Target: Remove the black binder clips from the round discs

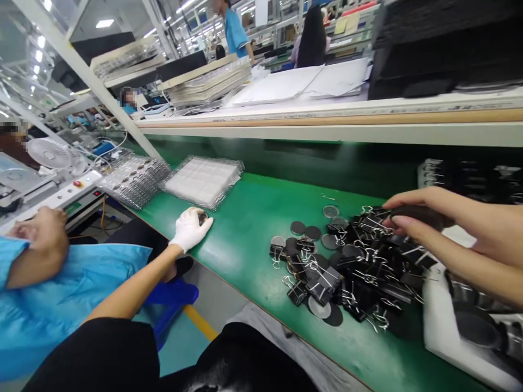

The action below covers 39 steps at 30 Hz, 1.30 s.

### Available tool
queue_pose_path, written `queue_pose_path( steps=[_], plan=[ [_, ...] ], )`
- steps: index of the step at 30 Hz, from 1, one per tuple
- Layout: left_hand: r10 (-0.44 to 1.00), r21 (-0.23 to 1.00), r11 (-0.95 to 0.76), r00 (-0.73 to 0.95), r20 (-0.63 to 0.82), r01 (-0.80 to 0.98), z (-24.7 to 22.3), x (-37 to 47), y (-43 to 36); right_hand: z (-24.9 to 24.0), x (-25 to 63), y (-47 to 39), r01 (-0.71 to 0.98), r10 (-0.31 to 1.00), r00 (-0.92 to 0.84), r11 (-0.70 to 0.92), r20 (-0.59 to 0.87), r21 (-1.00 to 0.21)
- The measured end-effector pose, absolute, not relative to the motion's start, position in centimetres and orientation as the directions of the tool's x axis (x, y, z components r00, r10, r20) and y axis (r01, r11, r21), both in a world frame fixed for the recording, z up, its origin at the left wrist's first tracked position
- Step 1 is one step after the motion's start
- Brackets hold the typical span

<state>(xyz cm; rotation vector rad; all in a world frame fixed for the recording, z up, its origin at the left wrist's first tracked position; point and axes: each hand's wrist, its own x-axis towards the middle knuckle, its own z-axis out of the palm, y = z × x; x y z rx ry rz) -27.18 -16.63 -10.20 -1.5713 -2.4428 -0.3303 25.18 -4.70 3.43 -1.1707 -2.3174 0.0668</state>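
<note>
My left hand [190, 228], in a white glove, rests at the near edge of the green bench with its fingers closed on a small dark round part [202, 218], mostly hidden by them. To the right, my bare right hand [445, 223] pinches a black disc [423, 215] between thumb and fingers; whether it is one disc or a stack I cannot tell. Below that hand lies a heap of black binder clips [370, 256] with silver handles. Black discs [312, 233] and clear-looking discs [319, 308] are mixed among and around the clips.
A clear plastic tray with white lining [204, 181] lies behind my left hand, beside stacked clear trays [133, 179]. At right stands a white foam box [443, 321] holding dark round parts. A shelf [306, 122] crosses above the bench [249, 218]. A co-worker in blue [81, 294] sits at left.
</note>
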Motion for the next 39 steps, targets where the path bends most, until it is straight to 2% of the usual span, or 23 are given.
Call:
queue_pose_path(
  steps=[3,6,10,13,20,24,26,29,32,35,39],
  plan=[
    [0.954,0.009,0.102,-0.101,0.282,0.995,-10.7,-21.7,-16.8,3.9,24.9,-4.5,0.667,0.736,-0.546,0.671,0.399,-0.324],
    [0.952,0.032,-0.05,0.039,0.302,0.998,-10.6,-17.6,-14.5,3.9,23.7,-4.6,0.685,0.762,-0.572,0.648,0.304,-0.333],
    [0.96,0.084,-0.155,0.129,0.25,0.984,-9.6,-14.8,-8.8,3.4,22.5,-4.9,0.662,0.761,-0.614,0.641,0.209,-0.389],
    [0.966,0.07,-0.208,0.193,0.174,0.976,-8.7,-14.5,-5.5,3.5,22.3,-5.2,0.68,0.78,-0.606,0.611,0.159,-0.404],
    [0.923,0.035,-0.382,0.383,-0.027,0.923,-6.6,-17.0,-3.5,4.3,23.0,-5.4,0.676,0.787,-0.606,0.585,0.113,-0.448],
    [0.913,-0.027,-0.404,0.405,0.053,0.914,-6.7,-17.3,-2.4,4.1,22.7,-4.9,0.732,0.867,-0.473,0.484,0.153,-0.478],
    [0.897,-0.052,-0.428,0.431,0.1,0.902,-7.1,-17.1,-1.9,3.8,22.5,-4.5,0.721,0.914,-0.349,0.402,0.206,-0.564],
    [0.883,-0.073,-0.434,0.44,0.163,0.898,-7.6,-16.9,-1.3,3.4,22.3,-3.8,0.539,0.952,-0.237,0.296,0.195,-0.789],
    [0.864,-0.115,-0.445,0.46,0.205,0.888,-7.9,-16.6,-0.9,3.4,22.2,-3.2,0.292,0.959,-0.251,0.206,0.133,-0.934],
    [0.837,-0.173,-0.461,0.491,0.24,0.87,-8.1,-15.9,-0.5,3.7,21.9,-3.1,0.157,0.957,-0.263,0.165,0.12,-0.974],
    [0.816,-0.225,-0.484,0.529,0.231,0.846,-7.9,-14.2,0.4,3.9,21.3,-3.5,0.112,0.95,-0.29,0.152,0.114,-0.982]
  ],
)
